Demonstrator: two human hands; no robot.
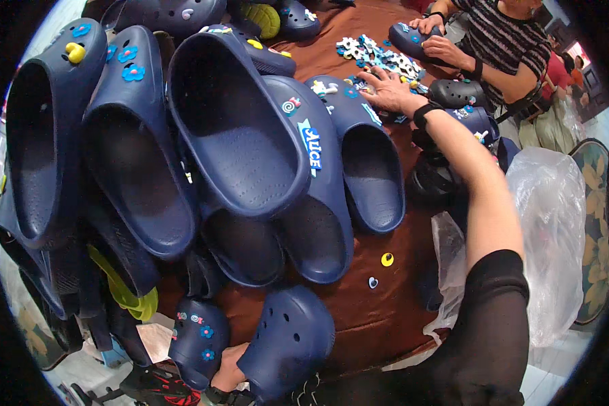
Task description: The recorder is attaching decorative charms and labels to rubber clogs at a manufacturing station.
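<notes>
At the bottom, my left hand (231, 369) holds a plain navy clog (289, 338) with holes in its toe and no charms on it; its fingers are hidden by the shoe. Close beside that hand is another navy clog (199, 338) with blue flower and swirl charms. My right arm stretches to the far side, where my right hand (384, 89) is open, fingers spread over small charms next to a pile of white and blue charms (379, 57). Just below it lies a navy clog (372, 169) with charms on its toe.
Several large navy clogs (233, 128) are heaped at left and centre. A yellow round charm (387, 259) and a small heart-shaped charm (373, 283) lie on the brown cloth (365, 318). Clear plastic bags (545, 243) are at right. Across the table, another person handles a clog (413, 44).
</notes>
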